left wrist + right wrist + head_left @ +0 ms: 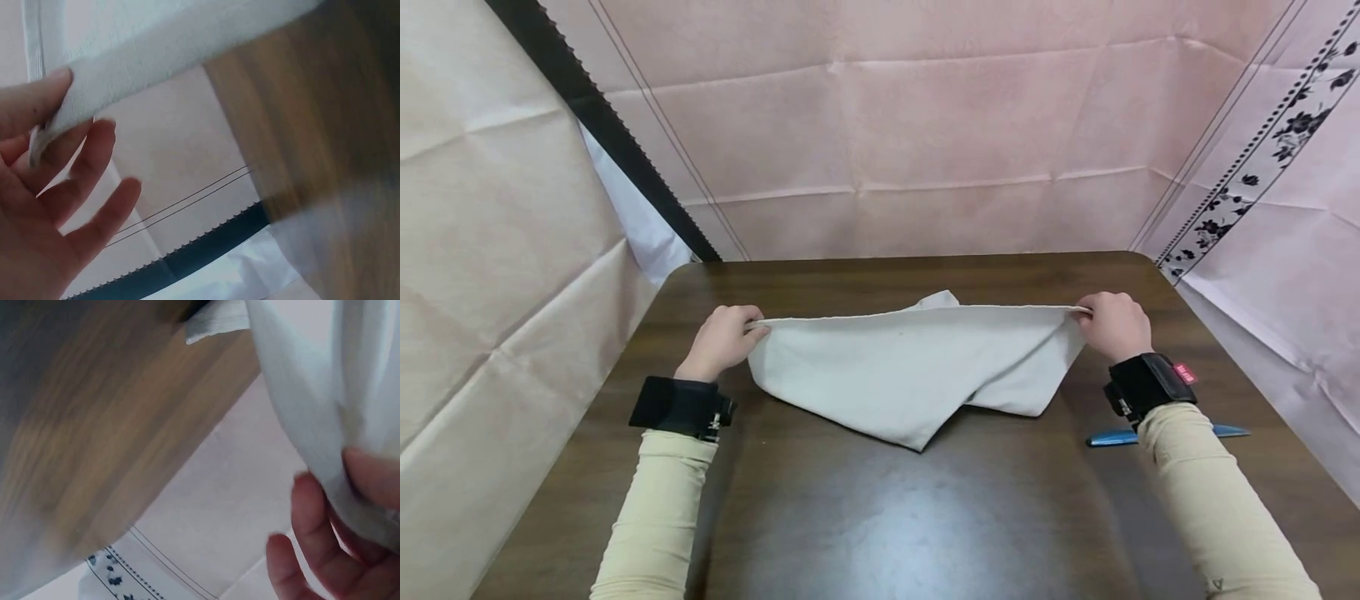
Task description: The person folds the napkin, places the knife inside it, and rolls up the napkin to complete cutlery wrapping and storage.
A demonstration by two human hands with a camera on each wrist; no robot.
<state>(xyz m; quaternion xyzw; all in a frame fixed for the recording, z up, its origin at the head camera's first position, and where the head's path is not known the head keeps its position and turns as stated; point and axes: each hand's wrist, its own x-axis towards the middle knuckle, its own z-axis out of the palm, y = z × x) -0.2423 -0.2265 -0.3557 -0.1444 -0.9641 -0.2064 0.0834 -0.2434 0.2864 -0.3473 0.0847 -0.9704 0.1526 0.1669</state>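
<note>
A whitish cloth [880,358] is stretched between my two hands over the brown table, its top edge nearly straight and its lower part hanging in folded points. My left hand [722,340] pinches the cloth's upper left corner. In the left wrist view, thumb and forefinger of the left hand [69,181] hold the cloth [156,56], with the other fingers spread. At the upper right corner my right hand [1116,325] pinches the cloth. The right wrist view shows the right hand [337,531] gripping a gathered part of the cloth [306,381] between thumb and fingers.
A blue pen-like object [1112,438] lies on the table [880,517] at the right, partly hidden beneath my right forearm. Light patterned sheets [925,150] hang behind and beside the table. Black bands [681,408] wrap both wrists.
</note>
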